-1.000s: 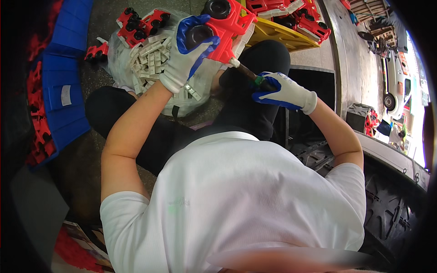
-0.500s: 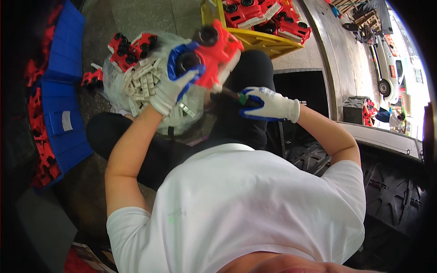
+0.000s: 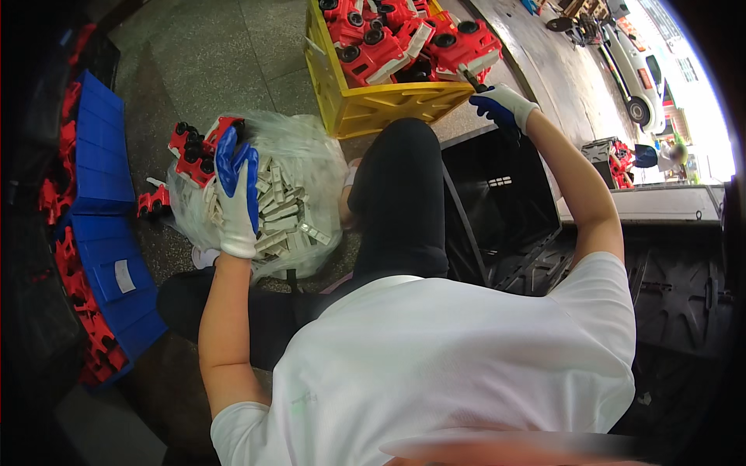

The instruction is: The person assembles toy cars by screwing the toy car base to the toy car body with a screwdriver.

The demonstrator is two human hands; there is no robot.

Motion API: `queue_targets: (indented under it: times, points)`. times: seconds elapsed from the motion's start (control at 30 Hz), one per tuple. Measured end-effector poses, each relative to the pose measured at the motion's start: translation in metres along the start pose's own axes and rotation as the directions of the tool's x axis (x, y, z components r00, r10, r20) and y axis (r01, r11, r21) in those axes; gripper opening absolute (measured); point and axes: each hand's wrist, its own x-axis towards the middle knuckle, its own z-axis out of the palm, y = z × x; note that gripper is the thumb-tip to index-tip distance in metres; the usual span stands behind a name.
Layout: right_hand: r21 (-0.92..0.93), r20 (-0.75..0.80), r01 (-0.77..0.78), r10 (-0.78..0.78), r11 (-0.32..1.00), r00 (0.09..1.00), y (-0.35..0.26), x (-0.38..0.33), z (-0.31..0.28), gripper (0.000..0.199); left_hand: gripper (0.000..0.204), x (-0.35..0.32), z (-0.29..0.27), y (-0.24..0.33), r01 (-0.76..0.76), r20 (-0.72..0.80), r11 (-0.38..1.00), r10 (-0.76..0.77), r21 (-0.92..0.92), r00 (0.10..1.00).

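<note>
Left hand (image 3: 237, 200) spread beside red trucks (image 3: 194, 169), likely light, stiff, best held mid-body; right hand (image 3: 503, 107) grips driver (image 3: 476, 81).

A grey speckled floor (image 3: 210, 58) carries everything here — on it a translucent plastic bag (image 3: 315, 147) lies spread out, with a small red toy truck (image 3: 156, 203) just beside its left edge. A yellow plastic crate (image 3: 412, 105) stands farther off — whether the black plastic crate (image 3: 517, 206) rests directly on the floor is hidden.
</note>
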Motion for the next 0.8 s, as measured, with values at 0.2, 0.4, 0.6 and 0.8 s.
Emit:
queue_targets:
  times: [0.2, 0.4, 0.6, 0.8]
  points:
    - [0.201, 0.075, 0.101, -0.118, 0.974, 0.990, 0.030, 0.128, 0.016, 0.045, 0.048, -0.009, -0.003, -0.030, 0.411, 0.171, 0.911, -0.410, 0.034, 0.896]
    - [0.669, 0.457, -0.275, -0.091, 0.690, 0.885, 0.050, 0.137, 0.021, 0.025, 0.047, -0.028, -0.040, -0.137, 0.458, 0.411, 0.699, -0.703, 0.549, 0.581]
    - [0.692, 0.373, -0.022, -0.331, 0.722, 0.867, 0.006, 0.018, 0.019, 0.044, 0.059, -0.022, -0.195, -0.208, 0.375, -0.081, 0.147, -0.845, 0.915, 0.529]
    - [0.829, 0.417, -0.091, -0.500, 0.552, 0.759, -0.079, -0.030, 0.086, 0.049, 0.077, -0.005, -0.324, -0.247, 0.815, -0.557, 0.030, -0.716, 0.578, 0.422]
